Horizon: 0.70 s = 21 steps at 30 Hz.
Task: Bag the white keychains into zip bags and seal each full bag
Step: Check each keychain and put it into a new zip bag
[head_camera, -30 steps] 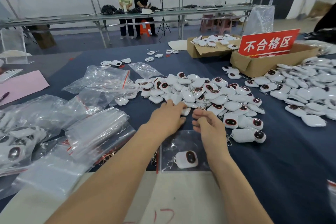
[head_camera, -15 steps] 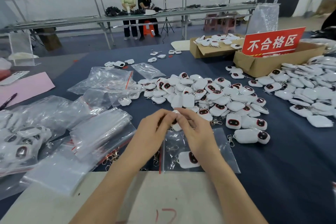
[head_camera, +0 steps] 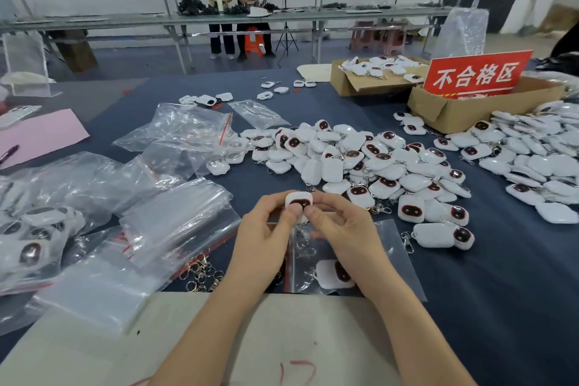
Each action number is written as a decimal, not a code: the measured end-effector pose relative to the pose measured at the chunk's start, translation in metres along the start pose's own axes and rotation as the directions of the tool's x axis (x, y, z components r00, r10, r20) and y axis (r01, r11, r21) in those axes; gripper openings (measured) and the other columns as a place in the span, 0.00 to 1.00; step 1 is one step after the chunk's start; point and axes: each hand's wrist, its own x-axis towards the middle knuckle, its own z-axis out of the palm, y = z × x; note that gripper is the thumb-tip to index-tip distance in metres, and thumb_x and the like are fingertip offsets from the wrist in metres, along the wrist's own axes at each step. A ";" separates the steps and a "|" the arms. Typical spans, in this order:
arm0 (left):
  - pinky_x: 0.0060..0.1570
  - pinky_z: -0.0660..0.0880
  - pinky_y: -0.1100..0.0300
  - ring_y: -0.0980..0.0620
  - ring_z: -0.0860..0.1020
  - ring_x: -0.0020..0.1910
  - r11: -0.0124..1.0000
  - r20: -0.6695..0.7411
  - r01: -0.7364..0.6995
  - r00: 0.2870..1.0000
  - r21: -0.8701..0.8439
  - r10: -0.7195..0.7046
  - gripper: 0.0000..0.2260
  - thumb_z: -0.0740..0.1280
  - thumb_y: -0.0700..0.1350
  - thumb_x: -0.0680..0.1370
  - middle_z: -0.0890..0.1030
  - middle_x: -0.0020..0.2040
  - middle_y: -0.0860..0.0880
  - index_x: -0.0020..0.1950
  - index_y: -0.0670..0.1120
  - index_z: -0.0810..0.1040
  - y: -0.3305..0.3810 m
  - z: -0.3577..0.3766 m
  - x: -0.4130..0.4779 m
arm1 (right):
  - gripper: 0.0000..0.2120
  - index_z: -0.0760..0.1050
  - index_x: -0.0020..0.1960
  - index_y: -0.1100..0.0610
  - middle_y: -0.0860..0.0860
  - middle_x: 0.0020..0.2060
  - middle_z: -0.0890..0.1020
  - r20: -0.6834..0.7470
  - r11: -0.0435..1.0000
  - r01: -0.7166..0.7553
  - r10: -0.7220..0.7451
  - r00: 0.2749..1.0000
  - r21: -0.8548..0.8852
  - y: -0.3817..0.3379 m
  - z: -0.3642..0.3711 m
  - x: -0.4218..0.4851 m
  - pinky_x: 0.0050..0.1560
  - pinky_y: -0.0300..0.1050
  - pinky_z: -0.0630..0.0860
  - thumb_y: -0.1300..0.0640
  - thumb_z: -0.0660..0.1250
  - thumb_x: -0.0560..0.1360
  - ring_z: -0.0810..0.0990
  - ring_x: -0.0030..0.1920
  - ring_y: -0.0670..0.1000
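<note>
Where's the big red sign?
In the head view, the red sign stands far right, propped in the cardboard box behind the right pile of white keychains.

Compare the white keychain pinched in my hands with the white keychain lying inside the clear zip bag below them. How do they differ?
The held white keychain is pinched by the left hand and right hand; the bagged white keychain lies inside the clear zip bag. The held one stands upright, dark face toward the camera; the bagged one lies turned sideways. Both are white, rounded, with a red-rimmed dark face.
</note>
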 end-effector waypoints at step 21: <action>0.45 0.73 0.70 0.63 0.80 0.42 1.000 0.076 0.012 0.997 -0.024 -0.010 0.09 0.67 0.46 0.82 0.84 0.46 0.55 0.58 0.57 0.83 0.004 0.000 0.000 | 0.08 0.85 0.46 0.41 0.46 0.44 0.88 -0.043 0.998 -0.042 0.044 0.998 0.041 -0.005 -0.001 -0.005 0.42 0.35 0.80 0.53 0.71 0.79 0.85 0.39 0.46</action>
